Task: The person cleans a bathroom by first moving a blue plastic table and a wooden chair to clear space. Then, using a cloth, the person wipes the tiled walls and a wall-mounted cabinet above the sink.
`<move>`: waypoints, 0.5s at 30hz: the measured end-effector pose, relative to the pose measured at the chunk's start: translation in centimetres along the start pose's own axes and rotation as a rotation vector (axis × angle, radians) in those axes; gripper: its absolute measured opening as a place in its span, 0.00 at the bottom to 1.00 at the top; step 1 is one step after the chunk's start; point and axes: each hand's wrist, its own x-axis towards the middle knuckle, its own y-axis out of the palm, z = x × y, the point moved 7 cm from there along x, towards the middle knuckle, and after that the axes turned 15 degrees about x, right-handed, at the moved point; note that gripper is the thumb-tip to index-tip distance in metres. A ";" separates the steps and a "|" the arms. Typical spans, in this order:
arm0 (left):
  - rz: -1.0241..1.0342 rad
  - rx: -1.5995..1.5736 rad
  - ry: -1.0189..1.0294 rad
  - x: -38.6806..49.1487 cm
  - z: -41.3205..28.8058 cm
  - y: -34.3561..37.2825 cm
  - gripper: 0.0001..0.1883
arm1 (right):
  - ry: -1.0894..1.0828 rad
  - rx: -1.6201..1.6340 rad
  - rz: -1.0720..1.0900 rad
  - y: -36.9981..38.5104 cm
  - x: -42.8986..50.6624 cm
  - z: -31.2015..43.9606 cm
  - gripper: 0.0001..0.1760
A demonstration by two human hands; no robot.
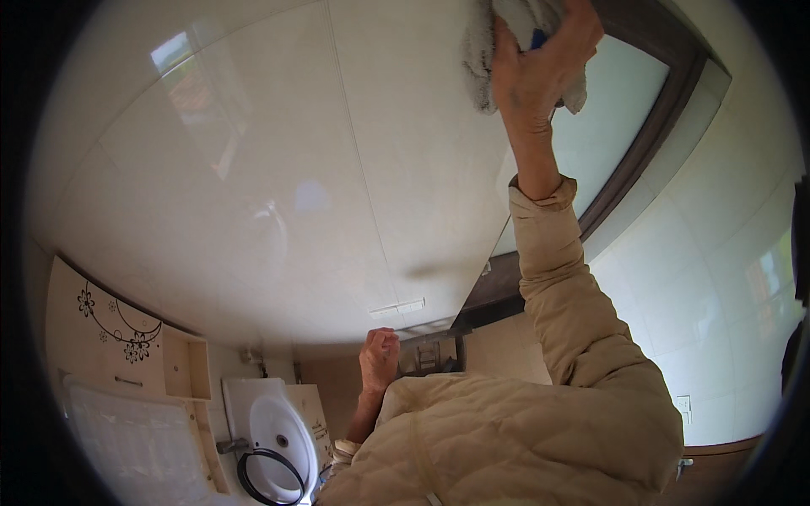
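My right hand (538, 69) is raised high at the top right, its fingers closed around a grey-white cloth (482, 69) that lies against the glossy tiled wall (304, 158). A small blue patch shows between the fingers. Close beside the cloth runs the dark frame (680, 82) of a frosted glass pane (626, 88). My left hand (380, 357) is low, near the lower edge of the tiled wall and below a white switch plate (397, 308). Its fingers are curled; whether they hold or touch anything cannot be made out.
At lower left are a white washbasin (278, 411) with a faucet (232, 446), a black ring (243, 471) at the basin, and a cabinet door (101, 322) with a floral pattern beside open shelves (186, 364). A brown door (715, 471) is at lower right.
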 end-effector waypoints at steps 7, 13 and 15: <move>-0.041 0.005 -0.047 -0.9 1.0 -0.3 0.04 | 0.203 0.050 0.331 -3.1 -16.9 12.5 0.15; -0.057 -0.019 -0.140 -2.5 3.0 -1.5 0.03 | 0.371 0.116 0.594 -5.5 -25.4 15.2 0.18; -0.064 0.081 -0.111 -2.6 3.2 -1.7 0.03 | 0.248 0.076 0.488 -2.9 -20.6 13.3 0.15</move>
